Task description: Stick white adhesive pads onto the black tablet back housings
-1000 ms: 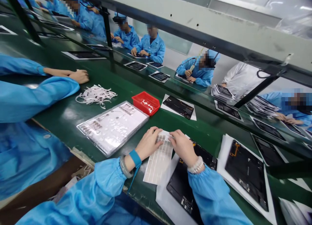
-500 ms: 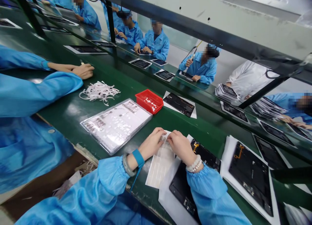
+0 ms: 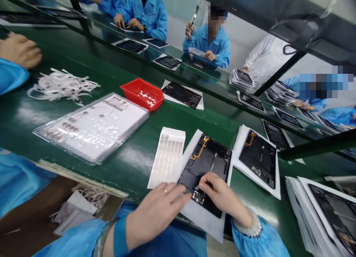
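The right hand's (image 3: 219,195) fingers (image 3: 205,180) are pinched down on the near part of the black board (image 3: 205,164), probably pressing a small piece onto it, though the piece itself is too small to make out. The left hand (image 3: 155,212) lies flat, fingers spread and holding nothing, its tips on the near left edge of the board. Half a second ago both hands were up on the sticker sheet (image 3: 168,157), picking at its top rows; now they have come off it, and the sheet lies alone on the green desk (image 3: 133,164), just left of the board. That looks like a sticker carried over from sheet to board. A second board (image 3: 258,158) lies just to the right.
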Demonstrator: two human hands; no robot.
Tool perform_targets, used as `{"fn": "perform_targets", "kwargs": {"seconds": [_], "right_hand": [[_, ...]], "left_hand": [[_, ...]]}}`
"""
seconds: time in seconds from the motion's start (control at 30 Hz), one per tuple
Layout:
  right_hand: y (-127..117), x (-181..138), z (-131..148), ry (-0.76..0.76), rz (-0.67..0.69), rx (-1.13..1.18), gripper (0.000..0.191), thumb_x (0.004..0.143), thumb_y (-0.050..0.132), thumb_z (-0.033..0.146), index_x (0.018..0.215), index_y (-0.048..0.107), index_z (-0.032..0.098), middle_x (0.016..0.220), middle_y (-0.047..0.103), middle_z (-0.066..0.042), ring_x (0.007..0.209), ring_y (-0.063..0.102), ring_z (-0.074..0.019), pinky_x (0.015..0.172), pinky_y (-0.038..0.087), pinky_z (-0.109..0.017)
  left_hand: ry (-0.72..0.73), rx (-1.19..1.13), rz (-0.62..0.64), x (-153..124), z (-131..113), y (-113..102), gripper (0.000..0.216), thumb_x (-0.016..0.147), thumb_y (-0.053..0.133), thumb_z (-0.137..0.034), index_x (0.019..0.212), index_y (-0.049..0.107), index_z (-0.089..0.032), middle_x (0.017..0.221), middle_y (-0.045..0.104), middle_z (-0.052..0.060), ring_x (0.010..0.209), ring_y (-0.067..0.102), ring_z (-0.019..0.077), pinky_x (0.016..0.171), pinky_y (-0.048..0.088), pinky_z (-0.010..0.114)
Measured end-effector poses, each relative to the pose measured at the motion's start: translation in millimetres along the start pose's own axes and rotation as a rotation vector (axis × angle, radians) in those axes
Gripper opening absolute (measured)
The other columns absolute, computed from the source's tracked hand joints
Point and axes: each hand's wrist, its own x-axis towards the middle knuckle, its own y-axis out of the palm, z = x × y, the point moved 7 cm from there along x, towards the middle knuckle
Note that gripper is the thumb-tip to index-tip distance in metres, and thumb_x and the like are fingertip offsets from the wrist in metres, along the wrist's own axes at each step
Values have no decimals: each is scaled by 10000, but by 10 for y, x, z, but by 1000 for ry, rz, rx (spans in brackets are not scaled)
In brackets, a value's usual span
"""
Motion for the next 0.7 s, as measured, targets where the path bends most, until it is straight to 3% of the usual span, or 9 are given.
{"fn": "perform_targets", "kwargs": {"seconds": [0.07, 0.17, 0.3, 0.43, 0.57, 0.7], "right_hand": [[25, -33, -21, -2, -43, -40, 170, 882, 471, 173, 724, 528, 195, 774, 572, -20, 803, 516, -176, 737, 395, -306], [23, -44, -6, -26, -84, -62, 177, 892, 478, 175, 725, 532, 195, 783, 569, -19, 827, 506, -181, 773, 384, -322], [33, -46, 47, -80, -112, -3, 181, 883, 502, 180, 707, 539, 195, 780, 575, -13, 815, 508, -174, 845, 365, -349], [86, -14, 69, -75, -182, 107, 186, 878, 507, 232, 701, 548, 197, 772, 577, -21, 803, 504, -179, 807, 373, -344], [147, 54, 123, -55, -211, 258, 243, 873, 510, 341, 681, 548, 197, 761, 582, -28, 797, 508, -182, 751, 383, -326], [185, 106, 214, -36, -170, 384, 326, 856, 524, 457, 667, 545, 193, 724, 565, -18, 754, 506, -169, 698, 385, -300]], "left_hand": [[14, 49, 4, -41, -190, 170, 228, 934, 501, -195, 1155, 552, -224, 1120, 621, 23, 959, 557, 198, 802, 426, 330], [-22, 69, -10, -39, -203, 278, 162, 947, 489, -225, 1082, 576, -206, 1076, 638, 32, 966, 564, 203, 835, 432, 336], [-16, 54, -17, -34, 32, 157, 241, 985, 349, -191, 1059, 575, -158, 1027, 645, 54, 956, 572, 207, 861, 443, 339], [-7, -15, 2, -36, 278, -37, 274, 991, 304, -173, 1037, 575, -164, 1044, 634, 55, 987, 556, 197, 889, 430, 323], [-190, -140, -4, 16, 378, -150, 168, 975, 408, -232, 971, 571, -190, 986, 619, 35, 947, 537, 208, 839, 413, 345], [-406, -380, -56, 42, 330, -110, 86, 920, 539, -270, 878, 554, -198, 890, 594, 7, 880, 521, 193, 799, 391, 329]]}}
